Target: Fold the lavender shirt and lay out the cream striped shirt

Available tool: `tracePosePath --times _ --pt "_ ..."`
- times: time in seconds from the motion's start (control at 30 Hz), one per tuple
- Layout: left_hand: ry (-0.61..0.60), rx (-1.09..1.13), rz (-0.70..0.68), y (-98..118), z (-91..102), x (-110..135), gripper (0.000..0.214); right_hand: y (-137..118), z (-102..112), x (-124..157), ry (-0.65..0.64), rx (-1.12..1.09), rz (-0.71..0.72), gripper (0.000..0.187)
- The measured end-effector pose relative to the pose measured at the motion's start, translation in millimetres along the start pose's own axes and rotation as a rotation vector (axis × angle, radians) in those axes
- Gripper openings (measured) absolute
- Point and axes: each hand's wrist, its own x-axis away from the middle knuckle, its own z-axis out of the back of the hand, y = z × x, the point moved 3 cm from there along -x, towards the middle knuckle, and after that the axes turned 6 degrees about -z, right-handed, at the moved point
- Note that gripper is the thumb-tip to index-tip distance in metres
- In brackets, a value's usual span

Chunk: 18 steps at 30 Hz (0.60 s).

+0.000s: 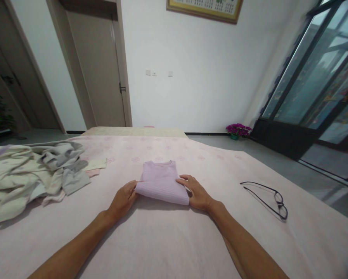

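A lilac shirt (162, 188), partly folded, lies on the pink flowered cloth (162, 244) in front of me. Its neckline points away from me, and the lower part is doubled over toward it, the near fold lifted slightly. My left hand (125, 198) pinches the left end of that fold between thumb and fingers. At the right end, my right hand (197, 193) grips the fold, thumb toward me and fingers reaching over the top. The undersides of both hands' grips are hidden.
A heap of crumpled clothes (37, 170) in cream and grey lies at the left. Beside it are small flat folded pieces (96, 164). Black-framed glasses (279, 201) rest on the cloth at the right. Beyond stand a door (96, 66) and purple flowers (238, 129) on the floor.
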Motion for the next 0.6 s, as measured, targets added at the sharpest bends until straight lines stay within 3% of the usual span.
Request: tracePosePath --times 0.17,0.23,0.33,0.43,0.6 --pt "0.093 0.125 0.15 11 6.1 8 0.049 -10 -7 0 -0.024 -0.056 0.065 0.088" --pt "0.134 0.142 0.179 14 7.9 12 0.05 -14 -9 -1 0.032 -0.109 0.107 0.078" --pt "0.139 0.168 0.195 16 9.5 16 0.05 -19 -13 -1 0.1 -0.201 0.136 0.046" --pt "0.083 0.186 0.198 16 12.1 20 0.047 -18 -16 0 0.106 -0.274 0.093 0.037" --pt "-0.156 0.302 0.085 16 13.3 25 0.043 -9 -20 4 0.087 -0.349 -0.014 0.037"
